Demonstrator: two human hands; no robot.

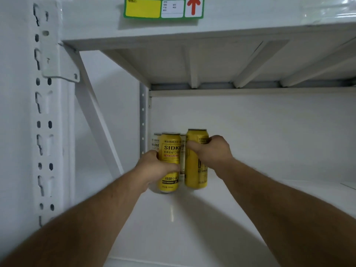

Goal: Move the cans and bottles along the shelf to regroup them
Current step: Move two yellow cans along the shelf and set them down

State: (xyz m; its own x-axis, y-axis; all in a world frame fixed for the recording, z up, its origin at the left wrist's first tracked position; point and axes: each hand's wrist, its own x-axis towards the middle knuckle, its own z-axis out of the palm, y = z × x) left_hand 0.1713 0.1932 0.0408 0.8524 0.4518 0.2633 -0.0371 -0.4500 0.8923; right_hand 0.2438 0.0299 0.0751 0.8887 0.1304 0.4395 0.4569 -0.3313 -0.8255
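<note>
Two tall yellow cans stand at the back left of the white shelf (192,218). My left hand (154,166) grips the left yellow can (170,149) around its middle. My right hand (213,149) grips the right yellow can (196,170) near its top; this can looks slightly raised or tilted. Behind them stand two white cans, one (155,143) at the far left and one (182,151) showing in the gap between the yellow cans, both mostly hidden.
The shelf's rear upright post (143,120) stands just left of the cans. A perforated front upright (44,122) and a diagonal brace (96,116) are on the left. The upper shelf (212,60) hangs overhead with a green and yellow label (163,7).
</note>
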